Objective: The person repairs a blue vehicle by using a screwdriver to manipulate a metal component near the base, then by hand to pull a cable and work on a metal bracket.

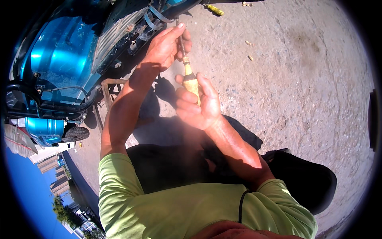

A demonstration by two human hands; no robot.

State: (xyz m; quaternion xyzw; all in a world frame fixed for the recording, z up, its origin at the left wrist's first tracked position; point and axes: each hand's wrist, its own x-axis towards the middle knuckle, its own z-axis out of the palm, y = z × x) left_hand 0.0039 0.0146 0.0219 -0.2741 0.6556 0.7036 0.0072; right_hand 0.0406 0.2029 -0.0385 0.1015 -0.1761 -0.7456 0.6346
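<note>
A tool [191, 88] with a worn yellow handle and a long, thin metal shaft points up and away from me beside a blue vehicle [55, 55]. My right hand [201, 103] is closed on the handle, fingers curled round it. Higher up, my left hand [165, 47] is closed round the shaft near the vehicle's lower edge. Just beyond the shaft's end hang grey-blue straps or strips [153, 22] on the vehicle; whether the tip touches anything is too small to tell.
A rusty metal stand [108, 89] is beside the vehicle. A second blue vehicle [47, 129] stands behind at the left, with buildings and trees beyond. On the concrete ground [286, 99] lie a yellow object [215, 10] and several small pale bits [250, 57]. My shadowed legs are below me.
</note>
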